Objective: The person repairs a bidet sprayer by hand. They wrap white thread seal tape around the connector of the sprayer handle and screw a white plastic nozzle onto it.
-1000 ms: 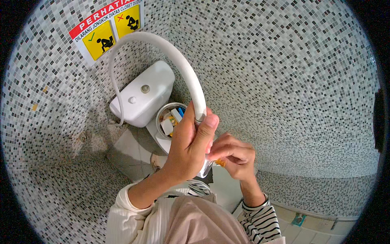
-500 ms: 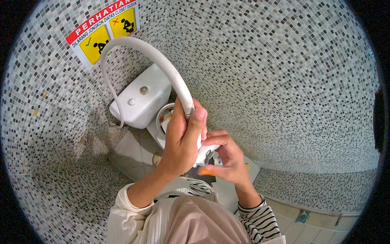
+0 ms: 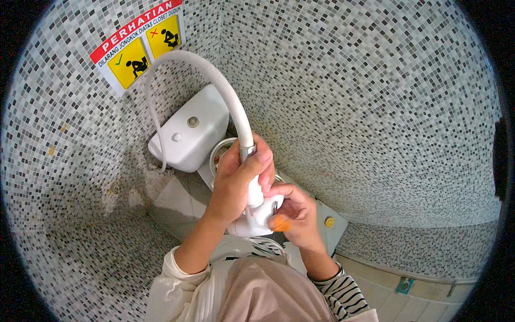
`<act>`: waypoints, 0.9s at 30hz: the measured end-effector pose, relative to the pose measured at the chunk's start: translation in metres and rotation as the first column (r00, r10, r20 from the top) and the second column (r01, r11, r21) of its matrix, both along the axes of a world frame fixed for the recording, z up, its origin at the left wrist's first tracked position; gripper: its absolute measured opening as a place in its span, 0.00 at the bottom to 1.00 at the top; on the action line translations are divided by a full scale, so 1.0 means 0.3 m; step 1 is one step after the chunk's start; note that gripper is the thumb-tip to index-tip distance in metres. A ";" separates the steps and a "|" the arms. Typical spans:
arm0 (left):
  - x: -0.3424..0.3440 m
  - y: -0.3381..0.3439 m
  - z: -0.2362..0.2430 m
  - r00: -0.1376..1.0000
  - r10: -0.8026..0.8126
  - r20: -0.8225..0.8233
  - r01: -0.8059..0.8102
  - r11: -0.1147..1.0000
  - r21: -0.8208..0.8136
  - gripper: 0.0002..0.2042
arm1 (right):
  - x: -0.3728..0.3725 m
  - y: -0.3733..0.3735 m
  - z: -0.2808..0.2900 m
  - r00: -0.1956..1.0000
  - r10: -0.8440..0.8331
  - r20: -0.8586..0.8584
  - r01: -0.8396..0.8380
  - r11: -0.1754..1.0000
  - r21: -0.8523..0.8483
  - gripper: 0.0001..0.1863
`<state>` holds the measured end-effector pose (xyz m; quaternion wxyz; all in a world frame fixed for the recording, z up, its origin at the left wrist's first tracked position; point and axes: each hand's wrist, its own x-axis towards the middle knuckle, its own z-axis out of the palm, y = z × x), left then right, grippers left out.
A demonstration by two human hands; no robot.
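**White sprayer in one hand, orange piece in the other**

The left hand (image 3: 238, 180) has its grip closed round the sprayer (image 3: 256, 192), below its arching hose (image 3: 230, 99). The right hand (image 3: 300, 217) curls at the sprayer's head, its grip drawn in on a blurred orange piece (image 3: 280, 223). Handling looks midway to me; what's finished or left, I can't tell. Against half a second ago, the sprayer's head shows more of its white side, and the left hand hides more of the round bowl (image 3: 213, 156).
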<state>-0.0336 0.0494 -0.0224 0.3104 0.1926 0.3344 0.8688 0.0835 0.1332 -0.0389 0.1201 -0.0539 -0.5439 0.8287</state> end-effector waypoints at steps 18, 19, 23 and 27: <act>0.037 -0.029 0.031 0.991 0.080 0.106 -0.076 0.996 -0.042 0.15 | 0.018 0.042 -0.065 0.985 -0.019 -0.170 0.072 0.948 0.310 0.06; 0.033 -0.031 0.035 0.989 0.079 0.128 -0.078 0.997 -0.012 0.15 | 0.020 0.043 -0.070 0.987 -0.012 -0.162 0.063 0.947 0.315 0.06; 0.056 -0.030 0.026 0.994 0.081 0.067 -0.074 0.992 -0.106 0.15 | 0.012 0.017 -0.061 0.972 -0.060 -0.228 0.124 0.954 0.275 0.06; 0.043 -0.046 0.016 0.988 0.068 0.142 -0.067 0.998 -0.017 0.14 | 0.028 0.013 -0.084 0.975 -0.065 -0.212 0.120 0.958 0.261 0.05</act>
